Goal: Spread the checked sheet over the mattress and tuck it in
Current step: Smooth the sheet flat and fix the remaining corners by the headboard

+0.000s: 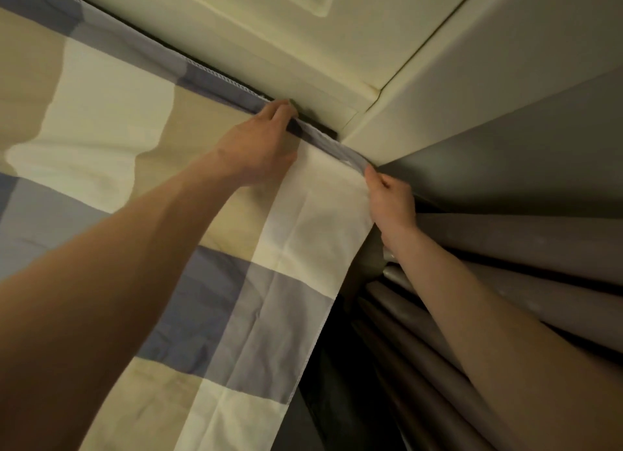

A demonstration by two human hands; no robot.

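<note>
The checked sheet (pixel 111 120), in cream, tan and blue-grey squares, covers the mattress across the left and middle of the view. Its far hem runs along a dark gap by the headboard. My left hand (pixel 259 140) lies on the sheet at the far corner, its fingertips curled into the gap over the hem. My right hand (pixel 391 198) pinches the sheet's edge at the corner, where the cloth hangs down over the mattress side. The mattress itself is hidden under the sheet.
A cream panelled headboard or door (pixel 286 29) stands behind the bed. A pale wall (pixel 505 63) meets it at the corner. Grey pleated curtain folds (pixel 505 258) hang close on the right, with a dark gap beside the bed below them.
</note>
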